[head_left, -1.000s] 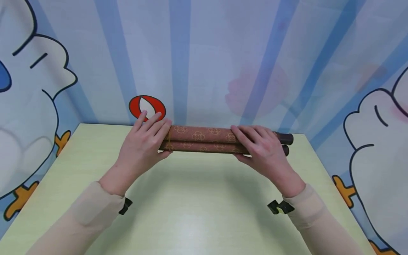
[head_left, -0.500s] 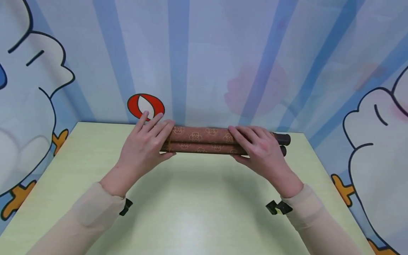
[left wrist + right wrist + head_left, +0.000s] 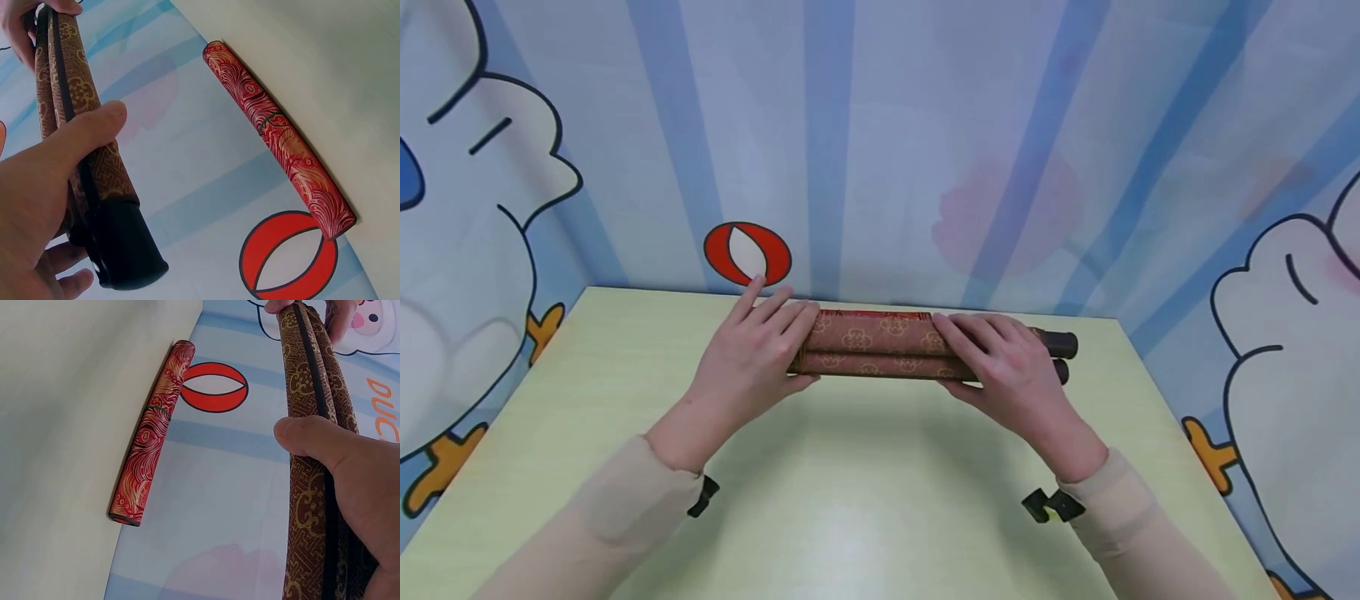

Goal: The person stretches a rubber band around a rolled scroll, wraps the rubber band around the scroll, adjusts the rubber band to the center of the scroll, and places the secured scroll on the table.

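A brown hanging scroll (image 3: 880, 340), patterned with gold flowers, is held level above the far part of the table. It looks like two rolled halves side by side, with black knobs (image 3: 128, 247) at the ends. My left hand (image 3: 748, 354) grips its left part, thumb (image 3: 103, 122) along the near side. Towards the right end, my right hand (image 3: 1011, 362) holds it with the fingers over the top and the thumb (image 3: 306, 434) below. Behind it, a red patterned roll (image 3: 150, 434) lies by the table's back edge, mostly hidden in the head view.
The pale table (image 3: 850, 500) ends at a blue-striped backdrop (image 3: 895, 150) with printed cartoon figures at both sides. A small black piece is attached at each sleeve cuff (image 3: 1052, 506).
Both hands have moved the brown scroll slightly towards me, lower in the head view. A strip of the red roll now shows behind it. Both grips stay the same.
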A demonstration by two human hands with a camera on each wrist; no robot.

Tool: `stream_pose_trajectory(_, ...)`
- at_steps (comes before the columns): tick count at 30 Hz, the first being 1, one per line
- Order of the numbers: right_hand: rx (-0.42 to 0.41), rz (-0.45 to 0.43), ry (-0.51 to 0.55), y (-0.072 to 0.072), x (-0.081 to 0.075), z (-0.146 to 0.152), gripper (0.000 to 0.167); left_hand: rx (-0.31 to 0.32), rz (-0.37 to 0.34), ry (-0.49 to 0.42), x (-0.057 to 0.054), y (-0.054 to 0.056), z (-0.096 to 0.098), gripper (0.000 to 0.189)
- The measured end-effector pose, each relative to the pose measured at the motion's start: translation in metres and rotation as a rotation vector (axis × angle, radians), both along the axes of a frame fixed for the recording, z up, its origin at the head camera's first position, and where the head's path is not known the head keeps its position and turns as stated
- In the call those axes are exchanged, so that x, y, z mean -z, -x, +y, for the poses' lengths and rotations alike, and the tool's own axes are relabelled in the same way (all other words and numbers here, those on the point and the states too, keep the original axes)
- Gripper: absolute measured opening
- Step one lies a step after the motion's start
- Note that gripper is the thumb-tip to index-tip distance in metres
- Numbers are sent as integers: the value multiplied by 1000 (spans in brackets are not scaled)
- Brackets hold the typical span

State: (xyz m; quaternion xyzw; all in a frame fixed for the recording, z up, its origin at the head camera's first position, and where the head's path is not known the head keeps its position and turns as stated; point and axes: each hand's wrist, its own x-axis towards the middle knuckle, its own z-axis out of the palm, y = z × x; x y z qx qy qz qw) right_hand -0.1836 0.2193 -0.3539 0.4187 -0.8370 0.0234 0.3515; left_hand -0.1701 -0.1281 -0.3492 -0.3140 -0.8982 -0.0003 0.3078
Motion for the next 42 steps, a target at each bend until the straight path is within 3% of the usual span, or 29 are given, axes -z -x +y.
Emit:
stream_pose_trajectory(8, 19, -19, -2, -3, 2, 4, 91, -22, -77, -25, -3, -4, -8, 95)
stream_pose_trajectory(23, 19, -19, -11, -4, 2, 2, 89, 20, -28, -6, -1, -3, 5, 87)
stream_pose_trajectory(33, 13, -19, -6, -5, 4, 5, 92, -22, -151, -48, 0, -5, -6, 92)
stream_pose_trajectory(42, 22, -27, -13, -6, 5, 0, 90, 19, -102, -62, 5, -4, 1, 87)
